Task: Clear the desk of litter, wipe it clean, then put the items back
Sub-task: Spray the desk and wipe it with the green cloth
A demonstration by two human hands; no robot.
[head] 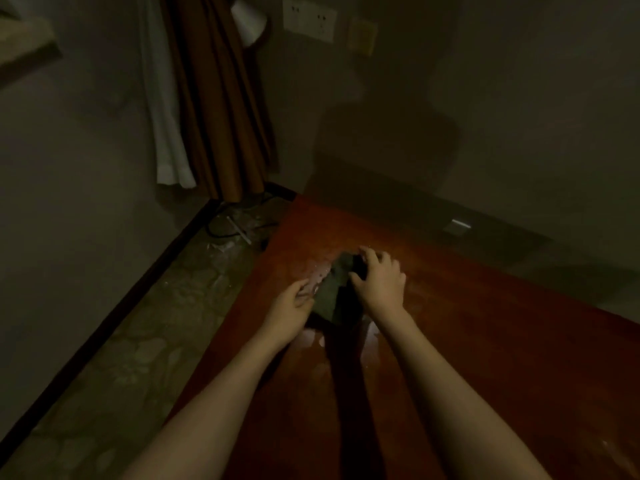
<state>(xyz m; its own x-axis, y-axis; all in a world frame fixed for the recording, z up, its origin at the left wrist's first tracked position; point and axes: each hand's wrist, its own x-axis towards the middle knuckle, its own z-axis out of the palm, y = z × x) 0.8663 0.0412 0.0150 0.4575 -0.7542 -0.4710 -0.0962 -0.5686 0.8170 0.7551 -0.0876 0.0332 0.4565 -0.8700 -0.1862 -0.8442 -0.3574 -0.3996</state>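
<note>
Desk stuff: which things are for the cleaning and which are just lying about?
For the cleaning:
dark cloth
desk
left hand and right hand, both on the cloth

Just lying about:
curtain
wall sockets
cables on the floor

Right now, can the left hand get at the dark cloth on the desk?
Probably yes. The left hand lies right at the cloth's near-left edge, with nothing between them; the right hand covers only its far side.
</note>
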